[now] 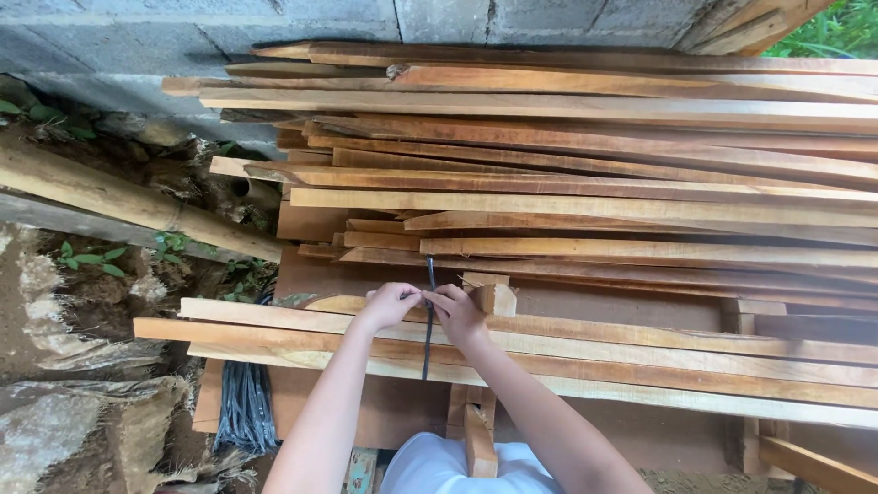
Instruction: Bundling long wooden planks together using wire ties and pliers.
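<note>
Your left hand point(389, 305) and right hand point(457, 311) meet over the front bundle of wooden slats point(594, 352), fingers pinched closed on a dark strap point(428, 329) that wraps the bundle near its left end, holding it taut against the wood.

The stacked planks point(585, 183) crowd the far side and the near planks point(640, 361) bar the front; between them a strip of brown board point(622, 302) lies open beyond both hands

Soft, even daylight, no glare. Sharp around the left hand point(389, 305) and right hand point(457, 313); faint shadows beneath them. Lines above the hands bow slightly toward the edges.
</note>
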